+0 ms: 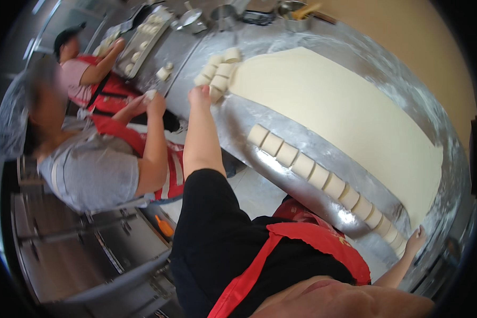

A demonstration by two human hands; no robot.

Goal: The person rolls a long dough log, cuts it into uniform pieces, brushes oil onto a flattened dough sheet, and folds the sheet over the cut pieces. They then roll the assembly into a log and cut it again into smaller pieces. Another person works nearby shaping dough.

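Observation:
My left hand (200, 94), at the end of my outstretched arm, is at the near edge of a small pile of cut dough pieces (223, 70); its fingers look curled, but whether they grip a piece cannot be told. A large, thin dough sheet (334, 99) lies across the floured metal table. Nearer to me runs a row of cut dough pieces (318, 176), side by side. At the far right, my right hand (416, 239) is by the narrow lower end of the sheet and the end of the row. Its fingers are small and unclear.
Two people in red aprons stand at the left, the nearer one (91, 171) with dough in their hands. A tray of dough balls (143, 43) lies near the farther one. Metal pots (296, 24) and a black scale (257, 17) stand at the back. Steel cabinets (63, 254) are at lower left.

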